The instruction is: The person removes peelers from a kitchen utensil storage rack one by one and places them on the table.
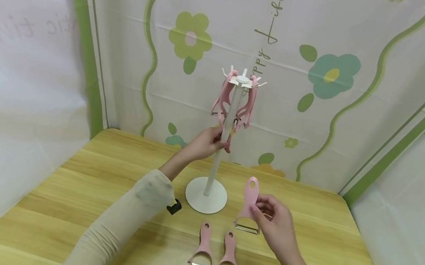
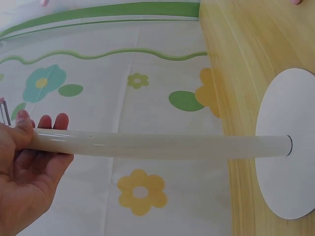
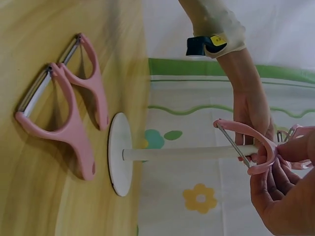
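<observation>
Two hands are at work, and you see them from above; your left hand (image 1: 204, 143) curls its fingers and thumb around the white pole of the stand (image 1: 223, 139), gripping it about halfway up, just under the pink peelers hanging from the hooks (image 1: 238, 99) at the top; the left wrist view shows the fingers (image 2: 47, 122) wrapped over the pole with the palm below it; the stand's round base (image 1: 206, 195) sits flat on the wooden table (image 1: 59, 201), towards its back edge, near the flowered cloth backdrop (image 1: 329, 77); in front of the base, two pink peelers (image 1: 215, 256) lie side by side on the table, touching or nearly so, blades towards you and handles pointing at the stand; to the right of the base, your right hand (image 1: 275, 223) pinches a third pink peeler (image 1: 249, 203) between thumb and fingertips, holding it upright above the table, its handle hole on top and its metal blade at the bottom; the hand is closed around the lower part of the handle, and this peeler stands near the pole but apart from it.
</observation>
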A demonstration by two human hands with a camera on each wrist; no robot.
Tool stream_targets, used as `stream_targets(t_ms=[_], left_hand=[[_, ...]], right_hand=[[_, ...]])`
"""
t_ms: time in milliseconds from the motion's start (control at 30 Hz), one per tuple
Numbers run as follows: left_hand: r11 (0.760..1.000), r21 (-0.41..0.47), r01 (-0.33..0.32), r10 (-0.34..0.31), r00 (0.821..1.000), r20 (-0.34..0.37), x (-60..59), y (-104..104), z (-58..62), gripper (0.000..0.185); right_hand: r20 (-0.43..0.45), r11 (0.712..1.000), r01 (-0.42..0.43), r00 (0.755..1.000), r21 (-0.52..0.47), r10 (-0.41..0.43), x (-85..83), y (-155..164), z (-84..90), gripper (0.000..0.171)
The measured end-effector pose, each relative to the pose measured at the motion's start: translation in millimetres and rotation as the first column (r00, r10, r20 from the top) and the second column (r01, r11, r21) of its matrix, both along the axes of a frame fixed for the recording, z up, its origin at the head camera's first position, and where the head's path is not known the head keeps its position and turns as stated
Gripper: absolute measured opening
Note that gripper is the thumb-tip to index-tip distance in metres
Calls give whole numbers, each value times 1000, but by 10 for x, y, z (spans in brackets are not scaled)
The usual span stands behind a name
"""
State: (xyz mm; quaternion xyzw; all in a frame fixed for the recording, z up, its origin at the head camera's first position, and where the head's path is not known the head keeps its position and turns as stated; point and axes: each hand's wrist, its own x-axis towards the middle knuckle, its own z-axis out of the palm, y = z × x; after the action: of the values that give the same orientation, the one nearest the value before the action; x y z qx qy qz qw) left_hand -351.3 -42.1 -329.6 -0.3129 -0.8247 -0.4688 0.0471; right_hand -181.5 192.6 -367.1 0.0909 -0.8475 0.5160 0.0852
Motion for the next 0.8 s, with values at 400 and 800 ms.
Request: stream_targets(t_ms=[400, 800], left_hand=[[1000, -2, -7, 7, 1000, 8, -2, -3, -8, 19], [1000, 5, 4, -4, 1000, 0, -7, 6, 7, 18]], right_hand=[[162, 998, 55, 985, 27, -58, 76, 133, -248, 21], [288, 997, 72, 956, -29, -61, 131, 243, -460, 21]])
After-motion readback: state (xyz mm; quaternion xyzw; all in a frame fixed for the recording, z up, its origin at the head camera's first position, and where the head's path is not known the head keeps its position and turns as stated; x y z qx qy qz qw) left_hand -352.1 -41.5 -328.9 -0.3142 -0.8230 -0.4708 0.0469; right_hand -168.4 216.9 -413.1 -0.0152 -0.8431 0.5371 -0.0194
